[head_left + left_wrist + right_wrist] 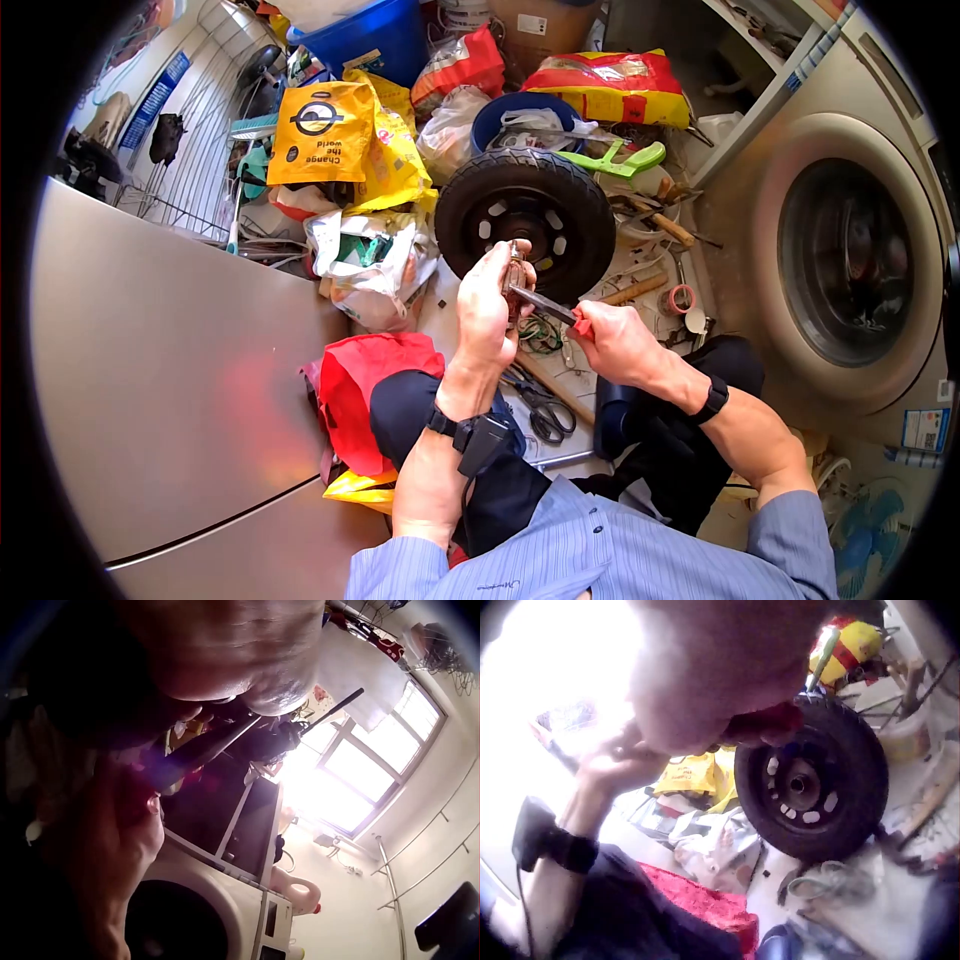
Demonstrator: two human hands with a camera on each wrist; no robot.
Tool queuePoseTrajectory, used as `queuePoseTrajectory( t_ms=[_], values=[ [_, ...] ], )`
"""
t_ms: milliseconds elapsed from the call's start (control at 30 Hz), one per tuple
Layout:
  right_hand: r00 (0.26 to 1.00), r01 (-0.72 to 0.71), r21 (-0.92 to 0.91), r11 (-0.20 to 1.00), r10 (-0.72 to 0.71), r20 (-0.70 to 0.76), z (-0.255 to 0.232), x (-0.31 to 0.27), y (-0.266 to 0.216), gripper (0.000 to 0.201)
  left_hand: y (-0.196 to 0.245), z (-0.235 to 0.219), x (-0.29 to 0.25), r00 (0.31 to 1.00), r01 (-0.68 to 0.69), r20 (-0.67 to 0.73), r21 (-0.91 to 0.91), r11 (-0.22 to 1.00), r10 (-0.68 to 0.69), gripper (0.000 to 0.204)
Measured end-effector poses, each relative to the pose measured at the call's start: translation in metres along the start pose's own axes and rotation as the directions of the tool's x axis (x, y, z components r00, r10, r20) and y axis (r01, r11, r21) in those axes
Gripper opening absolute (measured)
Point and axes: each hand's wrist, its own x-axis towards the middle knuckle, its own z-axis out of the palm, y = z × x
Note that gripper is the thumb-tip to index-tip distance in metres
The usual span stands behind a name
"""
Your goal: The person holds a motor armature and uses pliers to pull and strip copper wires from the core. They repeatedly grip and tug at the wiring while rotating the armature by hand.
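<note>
My left hand (484, 312) is raised in front of the wheel and grips a small brown, rusty-looking metal part (516, 272). Its fingers hide much of that part. From the right, my right hand (622, 343) holds a red-handled tool (548, 304) with a long, tapering metal blade. The blade's tip overlaps the brown part near the left fingers. In the left wrist view the blade (199, 754) shows dark, pointing up towards the left palm. Just beyond both hands stands a black-tyred wheel (462, 215), seen also in the right wrist view (855, 810).
Black-handled scissors (552, 418) and a wooden stick (555, 385) lie below the hands. A hammer-like wooden handle (672, 230) and a tape roll (681, 299) are to the right. Filled bags (370, 265) crowd the left, a washing machine (775, 225) the right.
</note>
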Motion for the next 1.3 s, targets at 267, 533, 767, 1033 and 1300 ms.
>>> queuePoseTrajectory(
  t_ms=[267, 533, 767, 1033, 1300],
  values=[
    [0.778, -0.515, 0.385, 0.766, 0.23, 0.584, -0.025, -0.001, -0.02, 0.021, 0.006, -0.001, -0.007, 0.979, 0.107, 0.165, 0.072, 0.992, -0.117, 0.037],
    [0.716, -0.522, 0.449, 0.725, 0.088, 0.692, -0.034, 0.0, -0.003, 0.025, 0.001, 0.009, -0.009, 0.962, 0.227, 0.204, -0.219, 0.949, -0.183, 0.037],
    [0.966, -0.102, -0.03, 0.994, 0.107, 0.236, -0.04, -0.004, -0.003, 0.028, -0.003, 0.008, -0.007, 0.965, 0.237, 0.193, -0.35, 0.906, -0.178, 0.033],
    [0.832, -0.455, 0.275, 0.847, 0.293, 0.472, -0.056, 0.002, -0.013, 0.026, -0.001, 0.006, -0.015, 0.971, 0.068, 0.237, -0.375, 0.925, 0.024, 0.05],
    [0.751, -0.478, 0.267, 0.836, 0.231, 0.619, -0.065, 0.006, -0.01, 0.026, 0.008, 0.006, -0.026, 0.94, -0.04, 0.316, -0.273, 0.961, 0.129, 0.078]
  ],
)
